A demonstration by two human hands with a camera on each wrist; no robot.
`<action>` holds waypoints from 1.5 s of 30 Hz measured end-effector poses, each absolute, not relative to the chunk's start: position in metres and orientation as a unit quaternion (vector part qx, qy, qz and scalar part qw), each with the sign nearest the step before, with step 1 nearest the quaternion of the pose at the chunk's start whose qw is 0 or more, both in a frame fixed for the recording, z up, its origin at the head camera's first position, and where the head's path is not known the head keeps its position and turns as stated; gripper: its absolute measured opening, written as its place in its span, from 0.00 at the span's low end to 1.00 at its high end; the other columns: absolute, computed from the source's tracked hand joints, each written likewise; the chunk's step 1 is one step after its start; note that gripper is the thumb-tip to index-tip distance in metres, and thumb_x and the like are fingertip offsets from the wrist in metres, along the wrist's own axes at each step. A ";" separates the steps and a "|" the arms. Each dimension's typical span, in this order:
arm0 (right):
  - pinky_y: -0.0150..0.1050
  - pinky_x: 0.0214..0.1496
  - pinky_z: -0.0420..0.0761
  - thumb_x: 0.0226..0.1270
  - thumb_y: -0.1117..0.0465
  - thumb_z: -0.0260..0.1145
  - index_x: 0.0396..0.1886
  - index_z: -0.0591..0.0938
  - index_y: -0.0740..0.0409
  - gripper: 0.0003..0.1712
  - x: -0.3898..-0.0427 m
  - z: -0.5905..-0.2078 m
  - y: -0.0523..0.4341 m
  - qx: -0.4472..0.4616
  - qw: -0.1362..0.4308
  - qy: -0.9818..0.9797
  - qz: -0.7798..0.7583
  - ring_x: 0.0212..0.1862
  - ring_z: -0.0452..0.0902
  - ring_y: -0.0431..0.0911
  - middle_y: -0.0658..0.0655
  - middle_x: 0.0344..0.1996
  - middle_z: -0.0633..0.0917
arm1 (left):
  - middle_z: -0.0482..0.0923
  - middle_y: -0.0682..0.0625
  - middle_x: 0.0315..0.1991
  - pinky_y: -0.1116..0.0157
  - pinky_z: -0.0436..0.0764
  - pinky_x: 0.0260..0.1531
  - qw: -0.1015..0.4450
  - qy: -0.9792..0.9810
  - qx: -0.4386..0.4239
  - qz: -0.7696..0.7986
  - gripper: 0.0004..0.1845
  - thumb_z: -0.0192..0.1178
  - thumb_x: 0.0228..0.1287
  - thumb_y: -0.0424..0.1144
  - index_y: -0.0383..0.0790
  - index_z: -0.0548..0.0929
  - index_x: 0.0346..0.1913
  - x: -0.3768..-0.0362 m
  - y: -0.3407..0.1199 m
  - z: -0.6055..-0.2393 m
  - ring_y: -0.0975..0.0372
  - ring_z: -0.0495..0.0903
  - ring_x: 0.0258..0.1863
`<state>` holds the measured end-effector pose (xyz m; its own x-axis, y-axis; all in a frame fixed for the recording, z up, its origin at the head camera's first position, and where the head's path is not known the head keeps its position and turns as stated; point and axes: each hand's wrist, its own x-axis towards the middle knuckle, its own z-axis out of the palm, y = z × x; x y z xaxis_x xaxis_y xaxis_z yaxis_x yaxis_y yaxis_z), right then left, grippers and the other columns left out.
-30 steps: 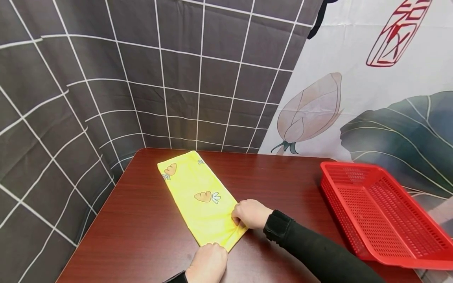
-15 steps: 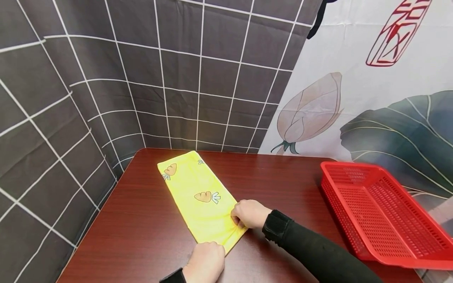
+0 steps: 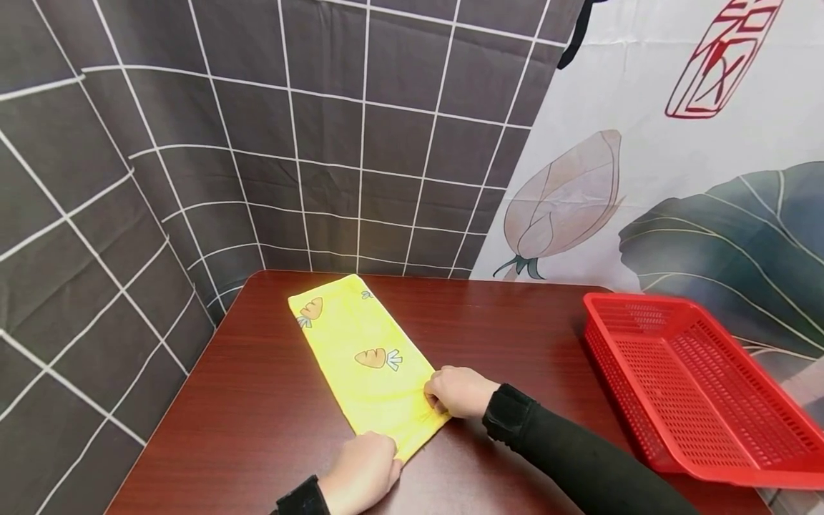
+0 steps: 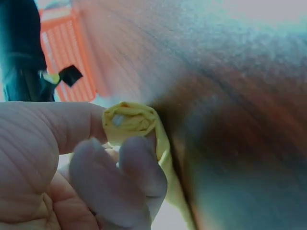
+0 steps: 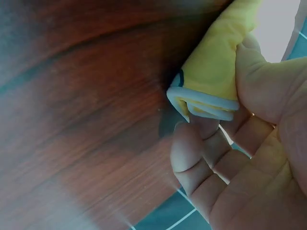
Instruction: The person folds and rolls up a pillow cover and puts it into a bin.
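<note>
Cloth (image 3: pixel 360 357) lies on the table (image 3: pixel 257 429), basket (image 3: pixel 695 393) at its right.

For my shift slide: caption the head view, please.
Left hand and right hand pinch the near corners of a yellow carrot-print cloth beside a red basket.

The head view is taken from above and behind the hands, facing forward and down across the table (image 3: pixel 515 336) toward the backdrop; the whole work area is covered at moderate range. The left wrist view is set low beside the left hand (image 4: pixel 72 172), very close, facing across the tabletop toward the red basket (image 4: pixel 64 62). The right wrist view is set beneath the right hand (image 5: pixel 249 158), equally close. The near end of the yellow cloth (image 3: pixel 367 357) is shared by all three views.
</note>
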<state>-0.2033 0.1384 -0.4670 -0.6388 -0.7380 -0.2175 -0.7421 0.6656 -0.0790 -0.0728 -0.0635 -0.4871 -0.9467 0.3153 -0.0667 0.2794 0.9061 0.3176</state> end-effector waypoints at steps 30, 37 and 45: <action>0.32 0.39 0.73 0.64 0.59 0.79 0.25 0.78 0.46 0.16 -0.201 -0.467 0.143 -0.403 0.105 0.909 -0.027 0.31 0.68 0.40 0.44 0.23 0.73 | 0.71 0.57 0.25 0.60 0.74 0.21 -0.049 0.977 0.145 0.146 0.15 0.75 0.61 0.45 0.49 0.76 0.30 -0.063 -0.068 -0.492 0.61 0.76 0.24; 0.30 0.41 0.72 0.70 0.60 0.75 0.29 0.83 0.43 0.10 -0.200 -0.478 0.155 -0.527 -0.033 0.849 0.003 0.35 0.71 0.40 0.42 0.27 0.82 | 0.74 0.52 0.26 0.64 0.77 0.20 -0.173 0.966 0.194 0.001 0.05 0.67 0.59 0.35 0.43 0.83 0.27 -0.047 -0.052 -0.490 0.61 0.75 0.29; 0.30 0.46 0.79 0.66 0.65 0.74 0.33 0.88 0.42 0.10 -0.191 -0.490 0.185 -0.567 -0.115 0.816 -0.027 0.38 0.79 0.39 0.39 0.32 0.88 | 0.75 0.51 0.25 0.63 0.78 0.17 -0.180 0.962 0.205 -0.019 0.06 0.68 0.58 0.35 0.42 0.84 0.25 -0.045 -0.050 -0.493 0.60 0.76 0.30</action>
<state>-0.1911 0.1849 -0.4903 -0.3317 -0.9180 0.2175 -0.9302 0.3567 0.0868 -0.0450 -0.0501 -0.4933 -0.8507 0.4020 0.3386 0.3883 0.9149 -0.1108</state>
